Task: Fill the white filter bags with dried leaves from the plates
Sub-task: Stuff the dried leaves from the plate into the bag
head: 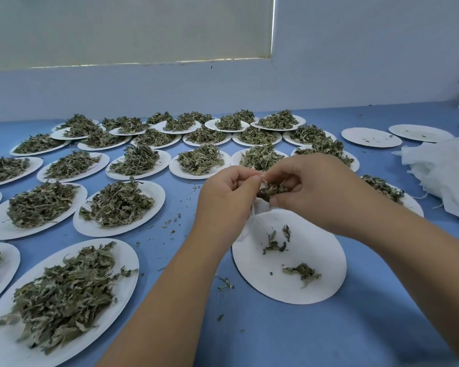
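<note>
Blue cloth covers the surface (329,335), and behind it stands a pale wall (223,86) with a closed window blind (117,27). Many white paper plates (157,189) lie in rows across the left and middle of the frame, each with a heap of dried leaves (61,290). In the lower middle lies a nearly empty plate (316,260) with only a few leaf pieces on it. Above this plate the two hands meet. The left hand (223,197) has its fingers curled and pinches the top of a white filter bag (252,213), which hangs down under it. The right hand (310,186) pinches a small bunch of dried leaves between thumb and fingers, right at the mouth of the bag. At the right edge lies a pile of white filter bags (440,176), and two emptied plates (371,137) are at the upper right.
</note>
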`<action>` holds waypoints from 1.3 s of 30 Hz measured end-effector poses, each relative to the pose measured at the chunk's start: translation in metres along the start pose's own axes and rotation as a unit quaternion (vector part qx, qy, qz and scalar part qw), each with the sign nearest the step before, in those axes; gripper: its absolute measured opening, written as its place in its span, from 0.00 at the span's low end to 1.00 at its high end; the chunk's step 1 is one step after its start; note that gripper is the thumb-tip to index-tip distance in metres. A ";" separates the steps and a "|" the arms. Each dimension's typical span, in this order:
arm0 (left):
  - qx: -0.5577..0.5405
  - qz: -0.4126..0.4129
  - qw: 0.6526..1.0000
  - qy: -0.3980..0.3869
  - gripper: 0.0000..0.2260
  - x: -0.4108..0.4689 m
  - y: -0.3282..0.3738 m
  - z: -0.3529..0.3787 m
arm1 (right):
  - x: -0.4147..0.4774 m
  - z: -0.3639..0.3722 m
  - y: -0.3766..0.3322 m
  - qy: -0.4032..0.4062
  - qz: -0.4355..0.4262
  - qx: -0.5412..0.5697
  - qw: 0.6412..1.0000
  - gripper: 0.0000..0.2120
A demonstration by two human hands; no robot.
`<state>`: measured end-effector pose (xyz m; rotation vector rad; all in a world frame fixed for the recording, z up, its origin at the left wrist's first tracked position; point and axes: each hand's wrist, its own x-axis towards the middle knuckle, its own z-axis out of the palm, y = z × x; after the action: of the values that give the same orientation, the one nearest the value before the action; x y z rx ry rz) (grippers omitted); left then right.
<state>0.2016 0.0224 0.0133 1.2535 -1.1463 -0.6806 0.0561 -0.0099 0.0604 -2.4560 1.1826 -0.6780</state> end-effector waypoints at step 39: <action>-0.072 -0.013 0.997 -0.004 0.06 0.001 0.002 -0.003 | 0.005 0.007 -0.016 0.009 -0.067 -0.086 0.994 0.09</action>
<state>0.2046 0.0228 0.0159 1.1468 -1.0688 -0.7744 0.0727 -0.0041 0.0637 -2.6981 1.1343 -0.6600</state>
